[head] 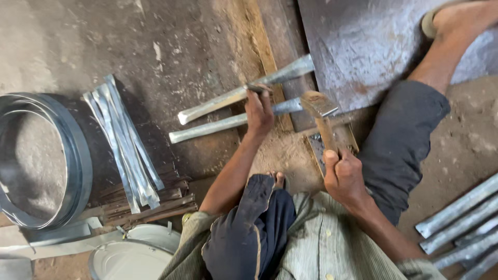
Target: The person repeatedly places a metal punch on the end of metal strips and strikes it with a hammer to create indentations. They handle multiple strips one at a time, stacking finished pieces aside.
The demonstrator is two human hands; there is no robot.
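My left hand grips the middle of a long folded strip of galvanised sheet metal that lies slanted across the floor. A second, similar metal strip lies just below it. My right hand is closed on the wooden handle of a hammer, whose wooden head hovers just right of the left hand, over the strips' right ends. I sit on the floor, with one knee between my arms and my right leg stretched out.
A large metal sheet lies at the top right under my foot. At left are a coiled metal band, a bundle of flat metal strips and a round metal lid. More folded strips lie at the lower right.
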